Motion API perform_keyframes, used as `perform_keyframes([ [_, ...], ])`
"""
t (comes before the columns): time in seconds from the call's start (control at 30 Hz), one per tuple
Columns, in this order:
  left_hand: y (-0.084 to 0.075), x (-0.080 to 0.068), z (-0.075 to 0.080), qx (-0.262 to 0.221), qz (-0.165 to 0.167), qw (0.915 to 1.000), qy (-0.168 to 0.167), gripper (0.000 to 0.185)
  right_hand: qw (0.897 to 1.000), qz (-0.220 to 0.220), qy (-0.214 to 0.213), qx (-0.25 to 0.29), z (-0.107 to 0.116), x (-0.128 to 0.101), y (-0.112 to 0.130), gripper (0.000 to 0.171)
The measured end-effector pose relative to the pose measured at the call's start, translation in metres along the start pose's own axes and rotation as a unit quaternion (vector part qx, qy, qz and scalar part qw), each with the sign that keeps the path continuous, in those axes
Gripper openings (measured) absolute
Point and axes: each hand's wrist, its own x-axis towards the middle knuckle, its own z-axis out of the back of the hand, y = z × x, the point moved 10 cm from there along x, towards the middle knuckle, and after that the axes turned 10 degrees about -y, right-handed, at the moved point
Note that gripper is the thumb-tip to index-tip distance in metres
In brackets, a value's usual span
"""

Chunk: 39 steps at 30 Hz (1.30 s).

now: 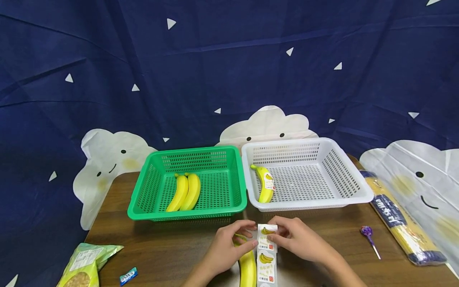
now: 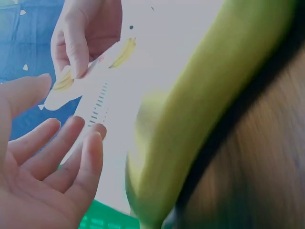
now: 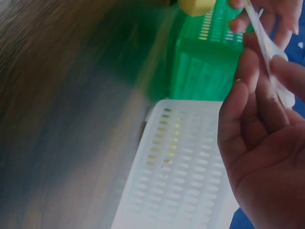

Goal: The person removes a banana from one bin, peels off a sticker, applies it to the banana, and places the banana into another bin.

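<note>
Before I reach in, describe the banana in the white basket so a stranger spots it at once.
On the brown wooden table, find the white plastic basket beside the green basket. Inside, on the green basket's side, lies a single yellow banana. Its white banana-picture sticker sets it apart: the two bananas in the green basket show none.

The banana (image 1: 248, 269) is yellow, the label strip (image 1: 266, 266) white, patterned in yellow and red.

Mid-frame I see an oblong green plastic basket (image 1: 216, 193) left of an oblong white plastic basket (image 1: 303, 181); lower centre, a curved yellow banana (image 1: 248, 269) left of a white paper label strip (image 1: 265, 259).
</note>
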Motion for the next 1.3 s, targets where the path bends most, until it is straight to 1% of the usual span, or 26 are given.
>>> perform_keyframes([
  [0.07,-0.002,0.001,0.000,-0.035,0.007,0.9993,-0.008,0.034,1.000,0.007,0.006,0.003,-0.002,0.000,0.005,0.010],
  [0.17,-0.002,0.001,0.002,-0.064,0.023,0.9974,-0.023,0.029,1.000,0.019,0.017,0.011,-0.006,0.000,0.012,0.009],
  [0.27,-0.001,0.001,0.003,-0.077,0.032,0.9958,-0.038,0.022,0.999,0.029,0.028,0.018,-0.011,0.001,0.018,0.009],
  [0.37,-0.001,0.002,0.005,-0.072,0.032,0.9958,-0.046,0.016,0.999,0.037,0.026,0.005,-0.012,0.002,0.022,0.008],
  [0.47,-0.002,0.002,0.006,-0.064,0.029,0.9961,-0.052,0.014,0.998,0.051,0.006,-0.024,-0.008,0.003,0.026,0.010],
  [0.57,-0.003,0.001,0.007,-0.061,0.030,0.9961,-0.056,0.013,0.996,0.067,-0.031,-0.040,-0.003,0.003,0.032,0.015],
  [0.73,-0.001,-0.003,0.007,-0.068,0.038,0.9954,-0.055,0.013,0.990,0.101,-0.096,-0.019,0.002,0.002,0.044,0.016],
  [0.77,-0.001,-0.004,0.007,-0.070,0.039,0.9952,-0.055,0.014,0.988,0.108,-0.106,-0.015,0.003,0.001,0.050,0.016],
  [0.87,-0.002,-0.006,0.007,-0.079,0.040,0.9945,-0.055,0.015,0.983,0.129,-0.129,-0.009,0.004,0.000,0.055,0.020],
  [0.97,-0.004,-0.006,0.006,-0.086,0.037,0.9942,-0.052,0.015,0.981,0.138,-0.138,-0.003,0.006,-0.002,0.056,0.022],
  [1.0,-0.004,-0.006,0.006,-0.089,0.038,0.9940,-0.050,0.015,0.981,0.138,-0.138,0.000,0.006,-0.003,0.052,0.022],
  [1.1,-0.004,-0.006,0.006,-0.095,0.039,0.9938,-0.042,0.015,0.983,0.132,-0.128,0.015,0.005,-0.004,0.050,0.022],
  [1.17,-0.004,-0.007,0.007,-0.096,0.038,0.9940,-0.036,0.014,0.983,0.135,-0.124,0.025,0.005,-0.004,0.050,0.024],
  [1.3,-0.001,-0.010,0.012,-0.084,0.047,0.9948,-0.034,0.012,0.975,0.167,-0.139,0.035,0.010,-0.006,0.058,0.028],
])
